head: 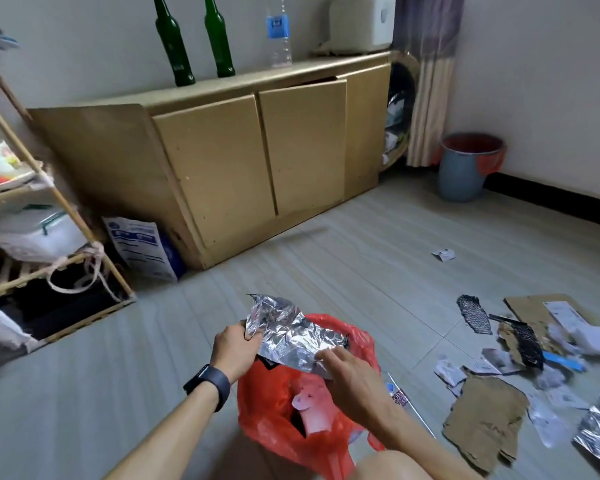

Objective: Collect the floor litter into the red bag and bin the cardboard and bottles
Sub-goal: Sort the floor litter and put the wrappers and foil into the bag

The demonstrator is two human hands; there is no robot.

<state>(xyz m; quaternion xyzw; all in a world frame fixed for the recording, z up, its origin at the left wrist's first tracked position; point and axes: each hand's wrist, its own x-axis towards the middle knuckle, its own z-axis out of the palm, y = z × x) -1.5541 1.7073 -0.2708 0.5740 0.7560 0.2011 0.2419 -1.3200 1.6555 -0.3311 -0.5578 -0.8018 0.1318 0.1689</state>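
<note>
The left hand (234, 351) grips crumpled foil (291, 334) over the open red bag (267, 403). The right hand (355, 384) lays its fingers (329, 356) on the foil's other end; whether they pinch it, I cannot tell.

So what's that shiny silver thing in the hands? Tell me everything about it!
It is a crumpled silver foil sheet, shiny and full of creases, with a pointed corner sticking up. It is held over the mouth of the red bag. The left hand grips one end; the right hand rests its fingers on the other.
</note>
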